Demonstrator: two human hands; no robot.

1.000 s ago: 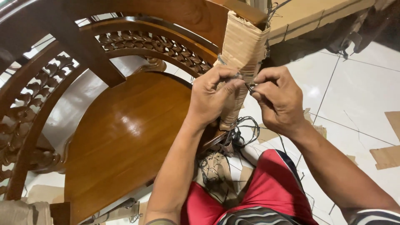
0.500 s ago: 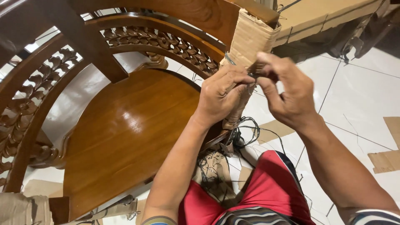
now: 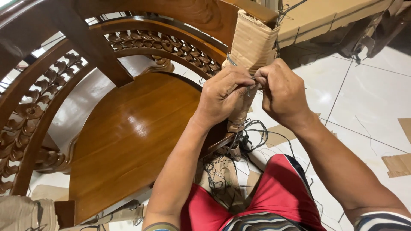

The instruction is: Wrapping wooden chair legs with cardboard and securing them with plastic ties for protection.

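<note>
A carved wooden chair (image 3: 128, 137) with a glossy seat stands before me. Its front leg is wrapped in brown cardboard (image 3: 252, 42), bound by a thin dark string (image 3: 231, 61). My left hand (image 3: 224, 96) presses on the wrapped leg and pinches the string between thumb and fingers. My right hand (image 3: 282, 92) is closed on the same string just to the right, knuckles touching the left hand's fingertips. A tangle of dark string (image 3: 250, 134) hangs loose below the hands.
Cardboard scraps (image 3: 398, 164) lie on the white tiled floor (image 3: 368, 94) at the right. A large flat cardboard sheet (image 3: 317, 19) lies at the top right. My red shorts (image 3: 278, 192) fill the lower middle. More wrapped cardboard (image 3: 25, 214) shows bottom left.
My right hand has dropped from above the string and closed in against my left hand at the cardboard. The left hand has stayed on the wrapped leg.
</note>
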